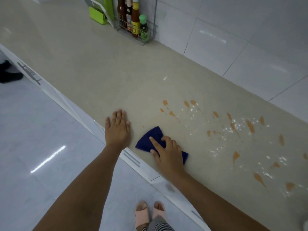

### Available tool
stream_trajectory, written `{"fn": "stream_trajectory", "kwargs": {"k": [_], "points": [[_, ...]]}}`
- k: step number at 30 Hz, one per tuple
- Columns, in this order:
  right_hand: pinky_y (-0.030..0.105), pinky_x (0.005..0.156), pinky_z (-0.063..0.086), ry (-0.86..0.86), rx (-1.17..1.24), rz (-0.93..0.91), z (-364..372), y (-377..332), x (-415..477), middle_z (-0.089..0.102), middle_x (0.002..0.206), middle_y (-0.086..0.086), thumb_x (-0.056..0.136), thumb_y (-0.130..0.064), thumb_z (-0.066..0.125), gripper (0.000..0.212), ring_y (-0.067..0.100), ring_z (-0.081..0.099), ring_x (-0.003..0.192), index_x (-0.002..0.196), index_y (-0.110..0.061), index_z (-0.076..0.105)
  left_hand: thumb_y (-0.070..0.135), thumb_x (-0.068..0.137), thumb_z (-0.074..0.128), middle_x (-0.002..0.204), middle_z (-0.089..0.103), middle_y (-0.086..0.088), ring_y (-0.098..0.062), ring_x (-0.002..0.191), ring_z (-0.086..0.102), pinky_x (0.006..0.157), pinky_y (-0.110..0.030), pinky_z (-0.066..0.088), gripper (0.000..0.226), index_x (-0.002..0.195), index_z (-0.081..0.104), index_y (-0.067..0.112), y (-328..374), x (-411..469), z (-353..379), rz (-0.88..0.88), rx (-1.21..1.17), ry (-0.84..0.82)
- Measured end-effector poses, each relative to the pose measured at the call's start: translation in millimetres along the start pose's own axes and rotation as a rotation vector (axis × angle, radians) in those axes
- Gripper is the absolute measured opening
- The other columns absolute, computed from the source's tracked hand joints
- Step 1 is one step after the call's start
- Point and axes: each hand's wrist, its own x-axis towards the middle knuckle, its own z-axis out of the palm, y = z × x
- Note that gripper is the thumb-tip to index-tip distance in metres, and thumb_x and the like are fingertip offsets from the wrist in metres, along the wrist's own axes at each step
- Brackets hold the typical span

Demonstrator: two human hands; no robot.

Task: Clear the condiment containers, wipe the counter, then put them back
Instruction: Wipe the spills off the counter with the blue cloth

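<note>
Pink slippers (141, 215) on floor (41, 130) at bottom, nr the desk (100, 72) front edge. Right grip (166, 152) sits on blue cloth (153, 135) by that edge: index straight along it, other fingers curled into the fabric, holding it down. Left grip (117, 129) just left of cloth, not touching it; palm flat on desk, fingers straight, holding nothing. Right of cloth: orange stains (250, 126) w/ white specks (216, 150), spread across desk to right side of view. Far back by tiled wall (233, 39), wire rack (150, 37) on desk w/ several bottles (135, 22) upright inside, one green-capped. Green box (97, 16) just left of rack.
</note>
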Motion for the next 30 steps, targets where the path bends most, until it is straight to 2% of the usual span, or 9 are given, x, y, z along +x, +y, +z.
{"fn": "stream_trajectory", "kwargs": {"k": [4, 8, 12, 16, 18, 21, 24, 27, 30], "points": [[0.040, 0.084, 0.044, -0.046, 0.005, -0.060, 10.9, -9.5, 81.1, 0.051, 0.126, 0.005, 0.094, -0.045, 0.040, 0.045, 0.026, 0.050, 0.105, 0.138, -0.037, 0.046, 0.034, 0.101, 0.008, 0.161, 0.005, -0.005, -0.020, 0.148, -0.001, 0.120, -0.043, 0.001, 0.054, 0.150, 0.007, 0.012, 0.4, 0.5, -1.6, 0.012, 0.004, 0.000], [0.041, 0.095, 0.037, -0.101, -0.006, 0.091, 1.5, 33.3, 126.6, 0.042, 0.135, 0.009, 0.098, -0.046, 0.039, 0.049, 0.028, 0.042, 0.115, 0.145, -0.034, 0.035, 0.034, 0.102, 0.010, 0.161, 0.000, -0.005, -0.020, 0.148, -0.004, 0.120, -0.043, -0.001, 0.054, 0.151, 0.003, 0.012, 2.7, 0.0, -5.1, 0.002, 0.014, -0.050], [0.042, 0.091, 0.042, -0.033, -0.029, 0.220, -10.0, 73.0, 93.2, 0.049, 0.129, 0.011, 0.096, -0.045, 0.045, 0.052, 0.029, 0.048, 0.110, 0.145, -0.029, 0.038, 0.033, 0.101, 0.013, 0.161, 0.002, -0.005, -0.021, 0.148, -0.002, 0.120, -0.045, 0.001, 0.054, 0.151, 0.006, 0.012, 7.0, 1.0, -11.6, -0.018, 0.055, -0.094], [0.041, 0.086, 0.050, 0.098, 0.042, 0.189, -9.0, 60.4, 25.9, 0.057, 0.123, 0.011, 0.092, -0.037, 0.049, 0.049, 0.028, 0.056, 0.101, 0.139, -0.022, 0.049, 0.042, 0.092, -0.003, 0.161, -0.002, -0.004, -0.020, 0.148, -0.005, 0.118, -0.044, -0.005, 0.066, 0.151, 0.003, 0.013, 14.8, 12.0, -19.7, 0.012, 0.061, -0.109], [0.041, 0.087, 0.053, 0.101, 0.086, 0.131, -2.0, 42.8, 17.4, 0.057, 0.128, 0.010, 0.091, -0.027, 0.056, 0.046, 0.028, 0.057, 0.104, 0.137, -0.020, 0.051, 0.039, 0.098, 0.003, 0.161, -0.004, -0.005, -0.020, 0.148, -0.007, 0.119, -0.043, -0.006, 0.059, 0.151, 0.000, 0.013, 23.5, 22.9, -19.1, 0.055, 0.057, -0.127], [0.040, 0.085, 0.055, 0.079, 0.062, 0.030, 9.8, 28.8, 52.4, 0.059, 0.129, 0.010, 0.085, -0.015, 0.067, 0.049, 0.030, 0.059, 0.104, 0.132, -0.018, 0.056, 0.034, 0.101, 0.011, 0.160, -0.004, -0.005, -0.020, 0.148, -0.008, 0.119, -0.042, -0.005, 0.055, 0.151, -0.001, 0.012, 37.0, 41.5, -15.5, 0.095, 0.034, -0.141], [0.043, 0.088, 0.051, 0.030, 0.062, 0.028, 14.9, 33.9, 121.0, 0.057, 0.130, 0.013, 0.090, -0.015, 0.058, 0.044, 0.035, 0.056, 0.105, 0.134, -0.019, 0.055, 0.032, 0.101, 0.012, 0.161, -0.003, -0.005, -0.020, 0.148, -0.007, 0.119, -0.042, -0.004, 0.054, 0.151, 0.001, 0.012, 39.8, 65.5, -13.2, 0.134, 0.041, -0.130], [0.042, 0.091, 0.045, 0.000, 0.084, 0.108, 8.5, 54.7, 174.7, 0.051, 0.135, 0.018, 0.096, -0.017, 0.050, 0.042, 0.039, 0.051, 0.110, 0.138, -0.020, 0.051, 0.034, 0.101, 0.013, 0.161, -0.003, -0.005, -0.020, 0.148, -0.007, 0.119, -0.041, -0.007, 0.055, 0.151, -0.001, 0.013, 36.2, 92.6, -15.7, 0.215, 0.056, -0.123], [0.041, 0.093, 0.043, 0.093, 0.084, 0.281, 4.7, 76.8, 182.4, 0.049, 0.135, 0.016, 0.097, -0.024, 0.051, 0.041, 0.035, 0.049, 0.113, 0.137, -0.022, 0.052, 0.036, 0.100, 0.016, 0.161, 0.000, -0.005, -0.020, 0.148, -0.004, 0.118, -0.042, -0.006, 0.057, 0.151, 0.003, 0.013, 31.8, 112.5, -16.5, 0.205, 0.040, -0.111]]}}
